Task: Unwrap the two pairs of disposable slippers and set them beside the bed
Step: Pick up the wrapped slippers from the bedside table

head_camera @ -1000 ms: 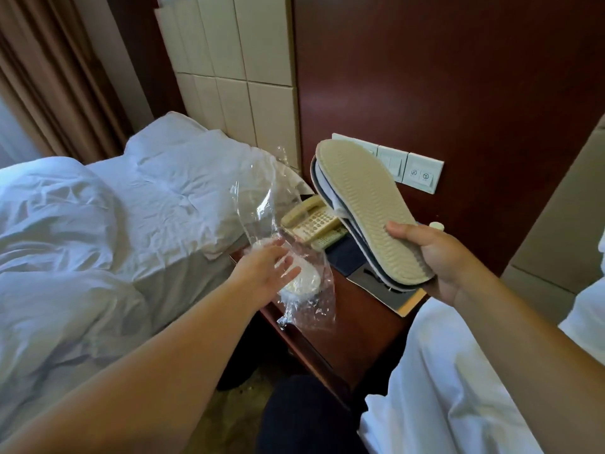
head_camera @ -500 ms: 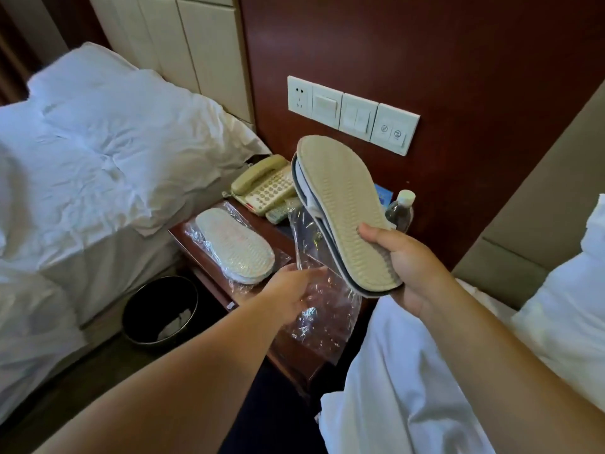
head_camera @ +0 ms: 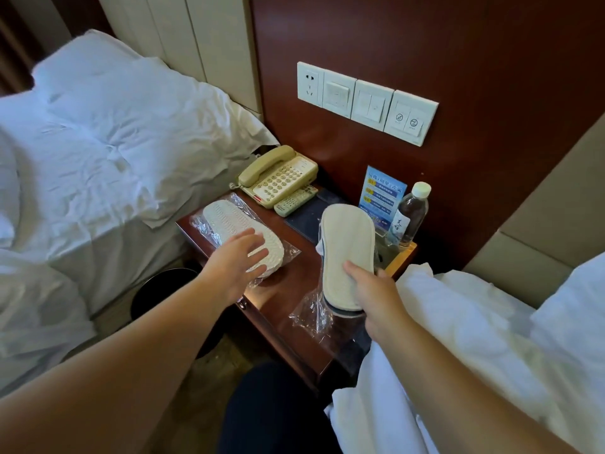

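The water bottle [head_camera: 409, 214] could be knocked over by the unwrapped pair of slippers [head_camera: 347, 244], held just before it, and the empty wrapper [head_camera: 309, 314] swept off the nightstand [head_camera: 294, 280]. This pair is gripped by the right hand [head_camera: 376, 299]. The left hand [head_camera: 234, 267], fingers spread, seems laid on the wrapped pair [head_camera: 235, 224] on the nightstand.

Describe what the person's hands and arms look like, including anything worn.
Left hand and right hand are bare: no gloves, rings or watch show. Left forearm and right forearm are bare too, with no sleeve in view up to the frame edge.
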`<state>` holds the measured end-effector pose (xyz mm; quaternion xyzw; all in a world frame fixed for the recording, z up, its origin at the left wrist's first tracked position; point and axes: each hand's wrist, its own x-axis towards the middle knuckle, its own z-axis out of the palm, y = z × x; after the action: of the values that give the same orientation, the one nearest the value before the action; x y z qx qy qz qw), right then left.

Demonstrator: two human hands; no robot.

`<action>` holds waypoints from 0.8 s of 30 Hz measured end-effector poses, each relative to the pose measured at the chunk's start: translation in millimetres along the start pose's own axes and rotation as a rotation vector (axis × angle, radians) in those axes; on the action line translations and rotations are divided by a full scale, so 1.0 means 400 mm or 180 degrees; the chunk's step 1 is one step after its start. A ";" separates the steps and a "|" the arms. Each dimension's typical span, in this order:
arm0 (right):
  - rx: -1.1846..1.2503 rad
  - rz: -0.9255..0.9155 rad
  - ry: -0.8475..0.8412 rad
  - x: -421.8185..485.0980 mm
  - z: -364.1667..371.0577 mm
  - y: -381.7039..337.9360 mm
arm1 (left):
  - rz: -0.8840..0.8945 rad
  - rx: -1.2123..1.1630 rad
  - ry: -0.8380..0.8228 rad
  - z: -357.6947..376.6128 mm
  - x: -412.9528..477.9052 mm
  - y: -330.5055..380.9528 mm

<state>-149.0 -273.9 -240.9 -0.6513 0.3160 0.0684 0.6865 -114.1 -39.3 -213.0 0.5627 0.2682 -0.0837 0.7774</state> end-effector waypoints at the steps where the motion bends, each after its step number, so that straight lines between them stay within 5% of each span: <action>1: -0.0163 -0.0003 0.0097 0.003 0.004 0.016 | 0.0026 -0.0028 0.0001 -0.016 -0.006 0.002; 8: -0.1821 -0.0344 0.0524 0.020 0.011 0.080 | 0.0171 -0.0084 -0.0121 -0.103 -0.065 0.027; 14: -0.4092 -0.1880 0.0621 0.006 0.029 0.091 | 0.0426 -0.0153 -0.0209 -0.184 -0.098 0.073; 18: -0.4263 -0.2471 0.0228 -0.012 0.102 0.043 | 0.0497 -0.0222 -0.0269 -0.232 -0.110 0.079; 24: -0.3900 -0.2592 -0.0250 -0.001 0.240 0.006 | 0.0446 -0.0220 -0.0203 -0.295 -0.105 0.060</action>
<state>-117.6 -183.5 -247.5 -0.9809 -0.0706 -0.0043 0.1813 -177.0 70.8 -197.9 0.5500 0.2060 -0.0377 0.8085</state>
